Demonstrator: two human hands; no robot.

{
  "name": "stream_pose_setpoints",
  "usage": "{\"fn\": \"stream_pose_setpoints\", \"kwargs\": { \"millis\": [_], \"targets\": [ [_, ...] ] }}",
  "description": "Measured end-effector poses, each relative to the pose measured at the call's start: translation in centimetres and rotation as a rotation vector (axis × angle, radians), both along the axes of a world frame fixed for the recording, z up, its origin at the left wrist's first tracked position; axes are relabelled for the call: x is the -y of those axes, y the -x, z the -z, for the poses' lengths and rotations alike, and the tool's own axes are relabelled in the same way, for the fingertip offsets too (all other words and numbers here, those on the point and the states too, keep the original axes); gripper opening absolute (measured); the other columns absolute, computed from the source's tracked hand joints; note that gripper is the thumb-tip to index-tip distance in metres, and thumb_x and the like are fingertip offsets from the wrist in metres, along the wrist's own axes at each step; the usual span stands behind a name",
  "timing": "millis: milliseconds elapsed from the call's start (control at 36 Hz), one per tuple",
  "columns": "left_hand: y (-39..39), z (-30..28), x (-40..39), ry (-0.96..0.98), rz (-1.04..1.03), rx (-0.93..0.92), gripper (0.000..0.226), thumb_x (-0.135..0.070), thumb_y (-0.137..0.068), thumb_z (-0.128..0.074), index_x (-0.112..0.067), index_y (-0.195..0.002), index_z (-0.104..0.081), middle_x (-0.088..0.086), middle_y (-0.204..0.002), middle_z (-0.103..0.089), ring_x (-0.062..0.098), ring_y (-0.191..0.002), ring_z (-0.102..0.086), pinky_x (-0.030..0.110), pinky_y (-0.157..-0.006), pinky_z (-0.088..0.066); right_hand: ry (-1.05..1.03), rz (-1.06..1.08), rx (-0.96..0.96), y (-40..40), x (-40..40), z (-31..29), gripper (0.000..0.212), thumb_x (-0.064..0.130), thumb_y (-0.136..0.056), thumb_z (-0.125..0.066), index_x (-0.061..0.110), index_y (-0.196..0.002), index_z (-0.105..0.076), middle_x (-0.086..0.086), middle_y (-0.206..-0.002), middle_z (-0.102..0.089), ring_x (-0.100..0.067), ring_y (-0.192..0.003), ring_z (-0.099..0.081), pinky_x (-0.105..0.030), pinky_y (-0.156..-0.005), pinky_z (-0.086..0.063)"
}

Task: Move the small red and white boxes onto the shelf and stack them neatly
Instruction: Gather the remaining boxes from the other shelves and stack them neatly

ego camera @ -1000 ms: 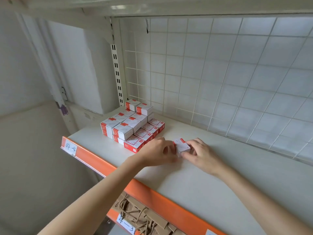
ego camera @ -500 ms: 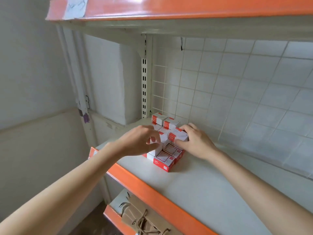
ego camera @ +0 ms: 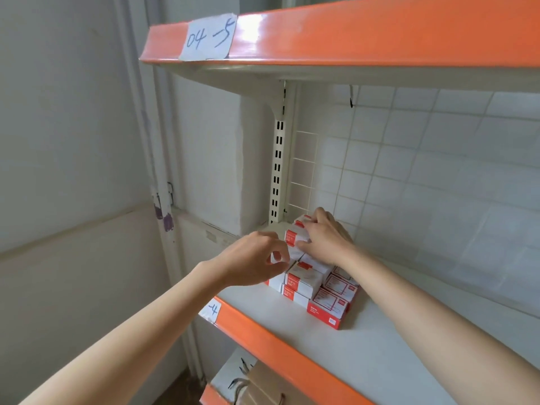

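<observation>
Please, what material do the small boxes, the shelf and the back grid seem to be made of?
Boxes: probably thin printed cardboard, matte red and white, with sharp folded edges.
Shelf: seems painted metal; the top is a dull off-white, the orange front lip is glossy and reflects light.
Grid: apparently thin white-coated wire, seen as fine crossing lines.

A: Boxes [ego camera: 318, 285] — red and white, red bands on white faces. Shelf [ego camera: 380, 355] top off-white, front edge orange.

B: Label [ego camera: 208, 36] white, blue handwriting. Back grid [ego camera: 409, 159] white squares. Purple smudge [ego camera: 164, 217] on the post.
</observation>
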State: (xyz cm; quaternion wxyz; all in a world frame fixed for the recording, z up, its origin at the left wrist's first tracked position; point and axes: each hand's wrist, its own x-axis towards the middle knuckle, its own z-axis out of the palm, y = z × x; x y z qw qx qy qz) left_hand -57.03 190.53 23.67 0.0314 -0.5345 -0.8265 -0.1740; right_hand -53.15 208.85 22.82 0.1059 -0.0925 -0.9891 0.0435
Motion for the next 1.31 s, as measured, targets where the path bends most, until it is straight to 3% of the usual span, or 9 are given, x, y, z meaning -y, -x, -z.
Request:
{"fn": "stream_pose_setpoints", "kwargs": {
  "millis": [139,278,472,583,750,1000,1083,1167,1306],
  "targets": [
    [-0.3,-0.3,-2.1,0.014,0.085,-0.028,0.018,-0.029,-0.091,-0.059,-0.017,-0.100,-0.069,-0.002,-0.099,-0.063,0.010,-0.079,-0.059,0.025,-0.073,-0.050,0.113,0.008,-0.070,-3.0,-1.6,-0.4,0.035,0.036,-0.091,-0.051,0.017,-0.120,-0.056,0.001,-0.108,-0.040,-0.019,-0.111,-0.044,-0.033,-0.092,-0.042],
    [-2.3,-0.8,-5.6,0.060,0.175,-0.066,0.017,-0.025,-0.090,-0.059,-0.016,-0.101,-0.069,-0.001,-0.098,-0.064,0.007,-0.076,-0.051,0.021,-0.070,-0.045,0.150,0.047,-0.064,-8.0,-4.4,-0.4,0.038,0.027,-0.090,-0.054,0.013,-0.126,-0.051,-0.004,-0.123,-0.049,-0.020,-0.117,-0.047,-0.032,-0.097,-0.041],
    [-8.8,-1.0,-11.2,0.165,0.309,-0.120,0.017,-0.030,-0.089,-0.058,-0.020,-0.100,-0.067,-0.001,-0.100,-0.063,0.017,-0.088,-0.060,0.032,-0.075,-0.050,0.069,0.131,0.044,-17.8,-8.4,-0.2,0.031,0.024,-0.089,-0.055,0.012,-0.118,-0.054,-0.004,-0.115,-0.051,-0.020,-0.110,-0.050,-0.030,-0.091,-0.041],
    [-13.8,-1.2,-14.2,0.163,0.378,-0.161,0.017,-0.035,-0.091,-0.056,-0.023,-0.098,-0.065,-0.005,-0.097,-0.062,0.011,-0.082,-0.054,0.028,-0.071,-0.046,0.053,0.198,0.059,-24.7,-10.1,-0.1,0.028,0.024,-0.090,-0.053,0.013,-0.116,-0.053,-0.002,-0.116,-0.049,-0.018,-0.110,-0.049,-0.031,-0.090,-0.042],
    [-25.0,-1.0,-18.9,0.165,0.526,-0.155,0.020,-0.036,-0.092,-0.055,-0.022,-0.102,-0.065,-0.003,-0.100,-0.063,0.013,-0.089,-0.057,0.028,-0.075,-0.045,0.057,0.333,0.072,-37.8,-12.4,0.3,0.024,0.024,-0.089,-0.052,0.016,-0.112,-0.053,0.001,-0.115,-0.048,-0.018,-0.106,-0.051,-0.033,-0.089,-0.044],
    [-43.7,-0.3,-25.7,0.092,0.755,-0.110,0.022,-0.037,-0.092,-0.054,-0.022,-0.104,-0.065,-0.002,-0.101,-0.063,0.009,-0.081,-0.051,0.024,-0.072,-0.043,0.061,0.575,0.118,-58.6,-14.1,0.7,0.031,0.019,-0.089,-0.049,0.015,-0.120,-0.052,-0.002,-0.120,-0.048,-0.021,-0.111,-0.051,-0.037,-0.093,-0.043],
    [-49.8,0.2,-27.7,0.093,0.834,-0.103,0.022,-0.036,-0.092,-0.053,-0.023,-0.105,-0.065,-0.001,-0.102,-0.063,0.010,-0.082,-0.051,0.023,-0.072,-0.042,0.060,0.675,0.111,-65.1,-14.3,0.4,0.031,0.019,-0.088,-0.050,0.013,-0.118,-0.054,-0.003,-0.117,-0.049,-0.021,-0.109,-0.051,-0.032,-0.092,-0.042],
    [-55.0,0.5,-29.4,0.083,0.898,-0.099,0.020,-0.035,-0.092,-0.052,-0.024,-0.104,-0.064,-0.001,-0.103,-0.062,0.008,-0.080,-0.047,0.025,-0.076,-0.044,0.068,0.774,0.068,-70.5,-15.0,0.0,0.031,0.017,-0.087,-0.053,0.008,-0.117,-0.056,-0.005,-0.119,-0.051,-0.020,-0.111,-0.052,-0.030,-0.094,-0.041],
    [-61.8,0.8,-32.6,0.120,0.992,-0.123,0.021,-0.034,-0.091,-0.053,-0.024,-0.106,-0.064,-0.002,-0.102,-0.059,0.016,-0.091,-0.057,0.025,-0.074,-0.043,0.183,0.919,-0.059,-77.6,-16.2,1.0,0.027,0.019,-0.088,-0.057,0.011,-0.114,-0.057,0.003,-0.107,-0.051,-0.015,-0.101,-0.056,-0.031,-0.092,-0.045]
  ]
}}
